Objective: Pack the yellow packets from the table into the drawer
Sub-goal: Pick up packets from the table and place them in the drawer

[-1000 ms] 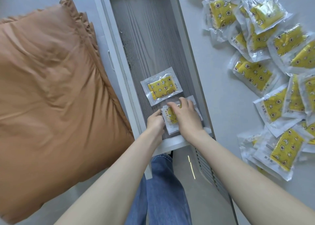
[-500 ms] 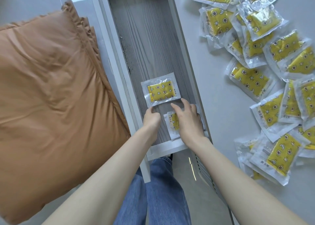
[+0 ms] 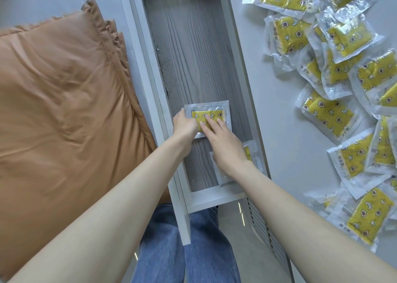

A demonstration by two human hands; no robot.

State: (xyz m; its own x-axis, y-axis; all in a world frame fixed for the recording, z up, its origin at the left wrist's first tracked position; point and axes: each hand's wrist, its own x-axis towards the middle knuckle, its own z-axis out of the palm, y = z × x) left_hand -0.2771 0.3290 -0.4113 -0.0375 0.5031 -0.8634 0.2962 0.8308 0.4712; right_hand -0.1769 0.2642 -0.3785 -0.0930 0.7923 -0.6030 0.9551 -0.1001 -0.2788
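A long open drawer (image 3: 193,46) with a grey wood-grain bottom runs up the middle of the view. Two yellow packets in clear wrap lie in it. The farther packet (image 3: 214,111) has both hands on it: my left hand (image 3: 185,125) holds its left edge, and my right hand (image 3: 221,141) presses straight fingers on its top. The nearer packet (image 3: 250,154) lies by the drawer's front right corner, mostly hidden under my right wrist. Several more yellow packets (image 3: 328,111) are spread over the white table (image 3: 285,132) on the right.
A big orange-brown cushion (image 3: 64,111) fills the left side, close to the drawer's left wall. The drawer's white front panel (image 3: 214,199) is just above my jeans-clad legs (image 3: 182,250). A slotted vent (image 3: 264,229) runs under the table edge.
Both hands have left the nearer packet and moved forward onto the farther packet. The nearer packet stays by the drawer's front right corner.
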